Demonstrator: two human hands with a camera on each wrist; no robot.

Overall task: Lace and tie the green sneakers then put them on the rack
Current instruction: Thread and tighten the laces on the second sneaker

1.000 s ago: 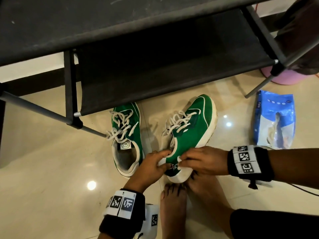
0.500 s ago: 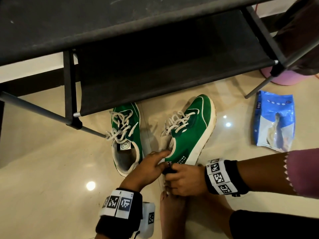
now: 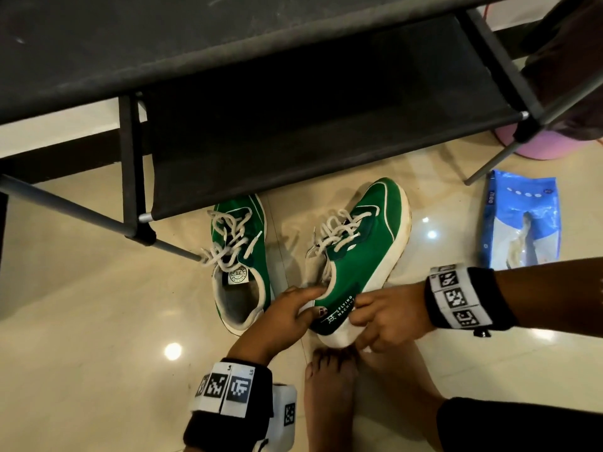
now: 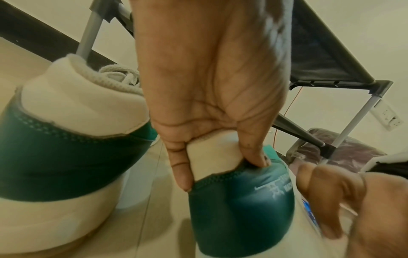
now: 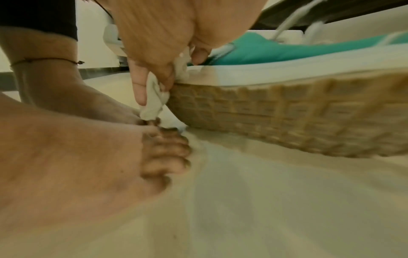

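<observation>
Both hands pinched the heel of the right-side green canvas sneaker (image 3: 355, 256): left hand (image 3: 287, 316) at the collar, right hand (image 3: 388, 316) at the sole, toe pointing far toward the black metal-framed rack (image 3: 293, 102).

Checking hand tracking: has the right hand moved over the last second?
Yes. The right hand went down-left toward the bare foot, then back up and right, judged against the fixed blue bag. It ends on the shoe heel, lower than a second ago.

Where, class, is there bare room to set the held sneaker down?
Free: the lower rack shelf; bare floor left of the other sneaker. Crowded: around the held sneaker, between left hand, right hand and feet.
</observation>
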